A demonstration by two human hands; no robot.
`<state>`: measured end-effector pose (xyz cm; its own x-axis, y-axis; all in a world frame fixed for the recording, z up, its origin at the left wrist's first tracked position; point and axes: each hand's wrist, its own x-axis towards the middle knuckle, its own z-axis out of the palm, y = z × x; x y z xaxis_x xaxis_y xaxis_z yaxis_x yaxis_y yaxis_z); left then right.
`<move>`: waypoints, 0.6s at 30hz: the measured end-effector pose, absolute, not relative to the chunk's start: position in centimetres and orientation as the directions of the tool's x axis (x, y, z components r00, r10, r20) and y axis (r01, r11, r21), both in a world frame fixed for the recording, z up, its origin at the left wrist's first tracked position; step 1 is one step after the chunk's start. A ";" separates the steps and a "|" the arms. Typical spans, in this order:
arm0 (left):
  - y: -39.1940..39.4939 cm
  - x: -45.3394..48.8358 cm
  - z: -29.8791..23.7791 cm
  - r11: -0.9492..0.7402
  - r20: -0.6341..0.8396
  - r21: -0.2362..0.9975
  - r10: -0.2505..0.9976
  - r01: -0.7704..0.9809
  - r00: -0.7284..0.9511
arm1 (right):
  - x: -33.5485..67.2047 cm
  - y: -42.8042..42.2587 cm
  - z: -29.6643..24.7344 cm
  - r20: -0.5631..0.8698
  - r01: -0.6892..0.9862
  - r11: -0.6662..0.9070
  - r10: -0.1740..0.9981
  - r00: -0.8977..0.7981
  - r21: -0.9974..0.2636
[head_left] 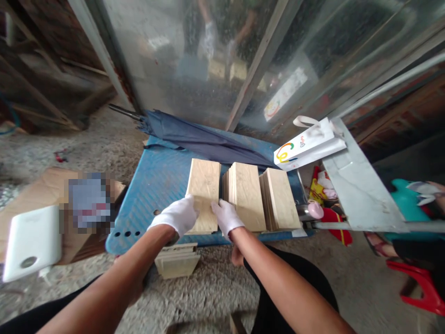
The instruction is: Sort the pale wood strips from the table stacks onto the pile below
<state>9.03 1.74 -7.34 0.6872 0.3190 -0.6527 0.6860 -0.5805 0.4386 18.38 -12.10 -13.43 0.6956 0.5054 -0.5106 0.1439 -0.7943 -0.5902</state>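
Note:
Three stacks of pale wooden boards lie side by side on a blue plastic table (153,185). My left hand (179,214), in a white glove, grips the near left edge of the left stack (204,185). My right hand (225,215), also gloved, holds that stack's near right corner, beside the middle stack (245,195). The right stack (280,199) is untouched. A few more boards (178,262) lie on the ground under the table's front edge.
A folded dark blue umbrella (201,137) lies across the table's back. A white paper bag (309,144) sits at the back right. A cardboard box (41,199) and white device (31,241) are left; a grey panel (358,185) and red stool (420,287) right.

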 end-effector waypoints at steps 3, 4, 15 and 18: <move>1.7 9.8 -7.1 -0.558 -0.640 0.441 0.353 0.703 0.682 | 18.3 -11.2 -12.4 -0.564 0.110 -0.832 0.460 0.686 -0.544; 1.8 9.9 -6.9 -0.556 -0.624 0.461 0.352 0.692 0.698 | 18.3 -11.0 -12.0 -0.579 0.104 -0.839 0.453 0.678 -0.534; 2.4 9.8 -6.6 -0.405 -0.628 0.474 0.467 0.782 0.622 | 17.0 -11.0 -9.7 -0.513 0.022 -0.802 0.403 0.758 -0.597; 2.9 8.9 -8.0 -0.470 -0.590 0.495 0.436 0.731 0.680 | 16.9 -11.0 -10.1 -0.610 -0.330 -0.553 0.462 0.643 -0.766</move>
<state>8.94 2.94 -7.99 0.6797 0.4357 -0.5901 0.7309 -0.4698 0.4949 16.92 -11.02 -10.05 0.6431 0.4623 -0.6105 -0.3296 -0.5525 -0.7656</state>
